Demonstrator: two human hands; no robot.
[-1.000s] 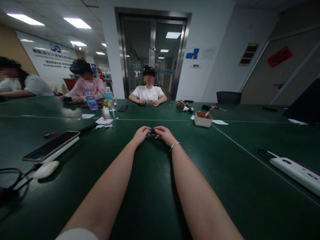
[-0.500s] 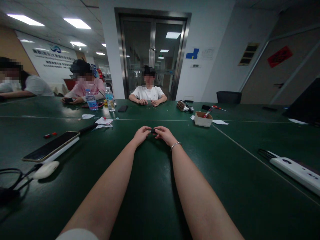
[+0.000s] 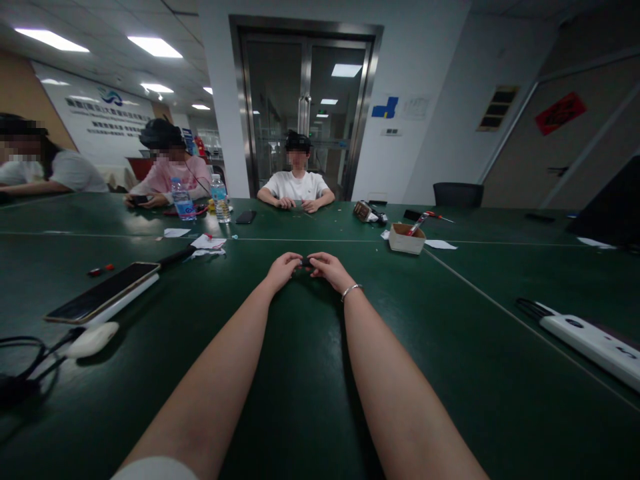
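Note:
Between my fingertips is a small black object (image 3: 305, 262), too small to name by kind. My left hand (image 3: 284, 269) pinches its left end, with thumb and fingers closed. From the other side my right hand (image 3: 329, 268) grips the right end in the same way; a silver bracelet (image 3: 351, 291) circles that wrist. Both forearms stretch out over the green table (image 3: 305, 373), and the hands are at or just above its surface. Part of the black object is covered by my fingers.
To the left lie a phone (image 3: 107, 291) on a white block, a white plug-like piece (image 3: 93, 340) with black cables, and paper scraps (image 3: 207, 243). Bottles (image 3: 220, 200) stand farther back. Ahead right is a small box (image 3: 406, 239); a power strip (image 3: 595, 343) lies right. People sit opposite.

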